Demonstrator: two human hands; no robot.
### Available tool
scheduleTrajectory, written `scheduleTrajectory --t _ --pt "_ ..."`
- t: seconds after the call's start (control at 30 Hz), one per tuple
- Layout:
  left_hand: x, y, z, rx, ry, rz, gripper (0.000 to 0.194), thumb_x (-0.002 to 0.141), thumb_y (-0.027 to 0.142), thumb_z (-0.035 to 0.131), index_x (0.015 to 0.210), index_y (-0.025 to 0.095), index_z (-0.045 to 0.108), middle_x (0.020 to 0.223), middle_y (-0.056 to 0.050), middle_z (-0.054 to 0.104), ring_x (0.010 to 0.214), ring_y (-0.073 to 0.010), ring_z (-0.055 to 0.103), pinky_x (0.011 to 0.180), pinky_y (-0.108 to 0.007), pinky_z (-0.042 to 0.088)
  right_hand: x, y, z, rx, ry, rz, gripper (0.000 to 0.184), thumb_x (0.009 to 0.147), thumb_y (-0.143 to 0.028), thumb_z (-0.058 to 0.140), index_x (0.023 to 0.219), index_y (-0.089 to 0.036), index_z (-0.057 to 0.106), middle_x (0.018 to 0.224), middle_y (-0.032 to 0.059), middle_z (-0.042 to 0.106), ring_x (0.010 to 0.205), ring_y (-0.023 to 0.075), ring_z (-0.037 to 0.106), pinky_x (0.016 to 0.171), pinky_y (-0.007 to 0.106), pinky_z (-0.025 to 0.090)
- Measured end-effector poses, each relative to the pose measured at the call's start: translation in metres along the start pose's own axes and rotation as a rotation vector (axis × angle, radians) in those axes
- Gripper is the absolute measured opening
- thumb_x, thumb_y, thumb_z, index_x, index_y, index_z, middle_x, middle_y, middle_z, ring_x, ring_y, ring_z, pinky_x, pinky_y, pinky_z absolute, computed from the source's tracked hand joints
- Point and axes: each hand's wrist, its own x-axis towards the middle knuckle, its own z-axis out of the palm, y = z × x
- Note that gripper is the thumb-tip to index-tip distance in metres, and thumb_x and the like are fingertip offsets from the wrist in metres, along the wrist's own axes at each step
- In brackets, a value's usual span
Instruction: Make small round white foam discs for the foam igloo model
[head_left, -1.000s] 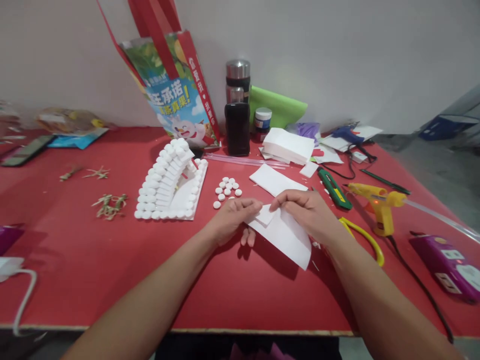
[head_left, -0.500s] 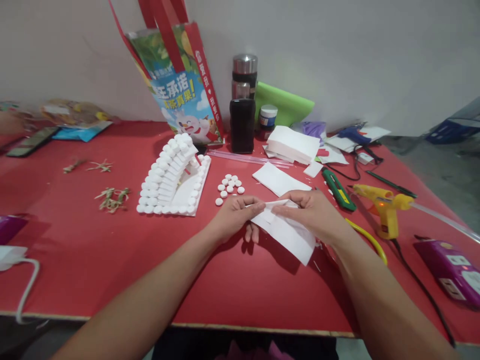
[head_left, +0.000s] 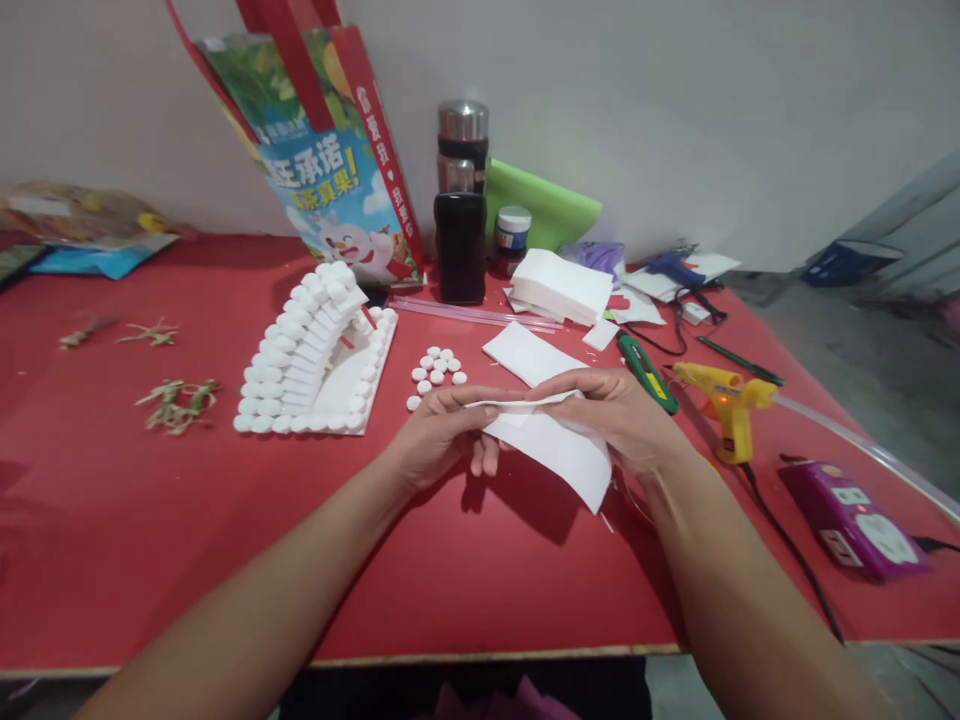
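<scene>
Both hands hold one white foam sheet (head_left: 564, 452) a little above the red table (head_left: 150, 520). My left hand (head_left: 439, 435) pinches its left edge between thumb and fingers. My right hand (head_left: 622, 415) grips its upper right part, thumb on top. The sheet is tilted, its top edge nearly edge-on to me, its lower corner hanging toward the table. A small white foam piece lies against the sheet near my left fingers. Just beyond my left hand lie several small white foam discs (head_left: 435, 366).
A white foam model (head_left: 315, 360) of stacked discs and strips stands at centre left. A green utility knife (head_left: 646, 372), yellow glue gun (head_left: 724, 405) and purple power strip (head_left: 851, 505) lie to the right. A foam sheet stack (head_left: 561, 285), black bottle (head_left: 459, 245) and printed bag (head_left: 330, 190) stand behind.
Both hands have tilted the foam sheet up, so its face has turned away and its top edge shows. The view has shifted slightly to the right.
</scene>
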Motion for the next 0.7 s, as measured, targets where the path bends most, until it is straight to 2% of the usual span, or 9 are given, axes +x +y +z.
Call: scheduleTrajectory --t 0.1,0.23,0.37,0.5,0.6,0.7 --pt "0.000 0.003 0.001 -0.020 -0.003 0.008 0.028 0.082 0.023 0.081 0.105 0.008 0.083 0.052 -0.006 0.071 0.041 -0.0160 0.067 0.038 -0.018 0.048 -0.001 -0.002 -0.003 -0.006 -0.027 -0.034 0.018 0.068 -0.024 0.081 0.084 -0.019 0.086 0.065 0.0016 0.070 0.052 0.0107 0.053 0.049 0.023 0.036" --pt "0.000 0.006 0.002 -0.028 -0.030 0.035 0.023 0.082 0.021 0.077 0.099 0.008 0.084 0.051 -0.008 0.071 0.040 -0.0152 0.065 0.038 -0.017 0.047 -0.003 -0.005 -0.005 -0.022 -0.056 -0.062 0.016 0.068 -0.019 0.076 0.081 -0.020 0.086 0.064 0.0009 0.069 0.053 0.0102 0.052 0.049 0.022 0.035" --pt "-0.002 0.009 0.005 0.001 -0.053 0.061 0.027 0.082 0.028 0.079 0.097 0.006 0.083 0.059 -0.011 0.075 0.047 -0.0178 0.070 0.046 -0.021 0.054 -0.002 -0.004 -0.005 -0.029 -0.063 -0.063 0.016 0.070 -0.020 0.075 0.081 -0.019 0.085 0.063 0.0007 0.069 0.054 0.0107 0.053 0.051 0.023 0.036" --pt "-0.002 0.007 0.007 0.097 0.041 0.047 0.027 0.082 0.033 0.085 0.091 0.008 0.080 0.058 -0.008 0.074 0.047 -0.0166 0.070 0.047 -0.022 0.055 -0.001 -0.002 -0.009 -0.081 -0.056 -0.071 0.016 0.073 -0.020 0.074 0.084 -0.019 0.084 0.064 0.0003 0.068 0.054 0.0105 0.052 0.051 0.023 0.035" --pt "-0.001 0.005 0.005 0.130 0.083 0.030 0.025 0.081 0.031 0.087 0.090 0.010 0.079 0.055 -0.006 0.072 0.045 -0.0154 0.068 0.044 -0.020 0.052 -0.001 -0.005 -0.018 -0.167 0.004 -0.102 0.014 0.075 -0.021 0.074 0.085 -0.019 0.083 0.065 0.0001 0.069 0.054 0.0107 0.053 0.051 0.023 0.035" --pt "0.000 0.005 0.002 0.106 0.092 0.039 0.026 0.078 0.031 0.089 0.088 0.011 0.078 0.056 -0.005 0.071 0.044 -0.0152 0.067 0.041 -0.020 0.051 -0.001 -0.010 -0.029 -0.183 0.107 -0.204 0.005 0.075 -0.022 0.076 0.077 -0.019 0.078 0.075 0.0030 0.074 0.065 0.0144 0.064 0.059 0.026 0.047"
